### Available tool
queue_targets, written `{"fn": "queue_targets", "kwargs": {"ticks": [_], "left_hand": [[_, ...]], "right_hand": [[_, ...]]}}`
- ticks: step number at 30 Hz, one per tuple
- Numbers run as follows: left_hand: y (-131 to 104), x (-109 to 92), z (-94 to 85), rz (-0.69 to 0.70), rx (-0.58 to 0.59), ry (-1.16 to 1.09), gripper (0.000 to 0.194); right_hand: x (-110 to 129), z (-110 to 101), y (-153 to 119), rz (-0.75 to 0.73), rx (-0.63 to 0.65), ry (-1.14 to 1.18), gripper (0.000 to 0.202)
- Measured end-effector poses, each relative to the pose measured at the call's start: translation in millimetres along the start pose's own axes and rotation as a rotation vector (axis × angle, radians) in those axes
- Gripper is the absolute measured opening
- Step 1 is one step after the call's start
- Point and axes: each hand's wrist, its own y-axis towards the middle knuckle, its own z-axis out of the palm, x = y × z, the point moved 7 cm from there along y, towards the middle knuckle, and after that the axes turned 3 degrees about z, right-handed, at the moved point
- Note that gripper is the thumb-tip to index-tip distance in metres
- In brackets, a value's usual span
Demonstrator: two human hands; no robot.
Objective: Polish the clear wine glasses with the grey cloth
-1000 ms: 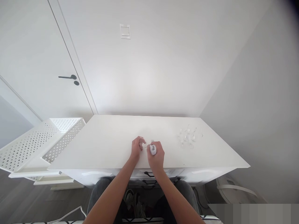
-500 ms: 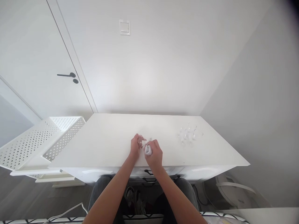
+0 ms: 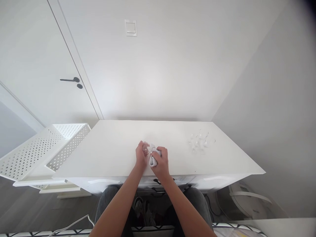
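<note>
My left hand (image 3: 140, 156) is closed around a small clear glass (image 3: 145, 149), held just above the white dresser top (image 3: 118, 148); its exact shape is hard to make out. A rolled white cloth (image 3: 153, 160) is gripped in my right hand (image 3: 161, 162), its near end pointing toward me. The cloth's far end meets the right side of the glass, between the two hands. Over on the right of the dresser stands a cluster of several clear glass pieces (image 3: 197, 141), their outlines faint against the white.
A white perforated cart (image 3: 29, 151) stands against the dresser's left side. Behind are a wall with a light switch (image 3: 130, 28) and a door with a dark handle (image 3: 70, 79). Dark drawer pulls (image 3: 157, 181) sit below the front edge. A lidded bin (image 3: 247, 200) is at lower right.
Both hands have shifted slightly to the left with the glass and the cloth. My right hand has turned, and more of the cloth now shows. The glass pieces at right stay put.
</note>
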Motion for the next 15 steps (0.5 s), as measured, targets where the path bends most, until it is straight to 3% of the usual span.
{"fn": "queue_targets", "kwargs": {"ticks": [3, 6, 9, 11, 13, 15], "left_hand": [[-3, -3, -1.6, -0.006, -0.042, -0.018, 0.050], [-6, -11, 6.0, 0.044, 0.015, 0.021, 0.043], [-8, -17, 12.3, 0.073, 0.082, 0.043, 0.044], [-9, -14, 10.9, 0.036, 0.080, 0.007, 0.049], [-8, -11, 9.0, -0.006, 0.079, -0.027, 0.051], [-7, -8, 10.1, -0.036, 0.096, -0.032, 0.053]], "right_hand": [[-2, 3, 4, 0.006, 0.107, -0.055, 0.002], [-24, 13, 9, 0.408, 0.290, 0.067, 0.015], [-40, 29, -11, 1.015, 0.458, 0.535, 0.031], [-31, 43, -28, 1.301, 0.572, 0.954, 0.034], [-19, 52, -39, 1.409, 0.629, 1.268, 0.034], [-21, 55, -47, 1.442, 0.564, 1.358, 0.034]]}}
